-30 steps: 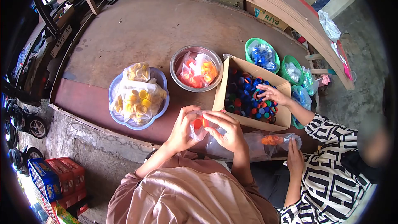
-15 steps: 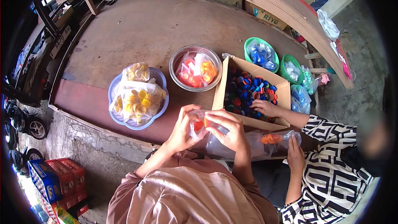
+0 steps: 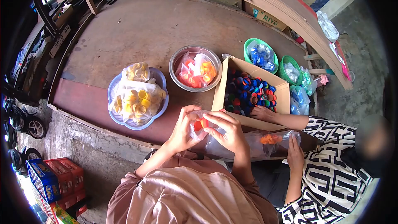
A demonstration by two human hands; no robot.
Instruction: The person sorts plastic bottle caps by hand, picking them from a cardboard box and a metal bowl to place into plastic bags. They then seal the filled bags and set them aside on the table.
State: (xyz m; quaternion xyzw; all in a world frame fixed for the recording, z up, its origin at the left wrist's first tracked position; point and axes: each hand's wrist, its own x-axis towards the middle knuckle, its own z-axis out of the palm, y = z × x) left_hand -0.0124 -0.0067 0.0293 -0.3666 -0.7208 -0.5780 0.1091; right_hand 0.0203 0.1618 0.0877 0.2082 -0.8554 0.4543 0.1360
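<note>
Hands (image 3: 182, 129) (image 3: 226, 132) partly hide red caps (image 3: 198, 125), plstc bag (image 3: 195, 134).

The co-worker's head (image 3: 374, 145) is blurred, the fingers of one of that person's hands (image 3: 263, 113) are partly hidden among the caps (image 3: 248, 91), and a green packet (image 3: 64, 215) is cut off below.

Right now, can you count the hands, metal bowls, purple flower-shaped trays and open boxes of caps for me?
Hands: 4 (your left hand, your right hand, the other person's hand in the box and the other person's hand by the bag)
Metal bowl: 1
Purple tray: 1
Open box: 1
Total: 7
</note>
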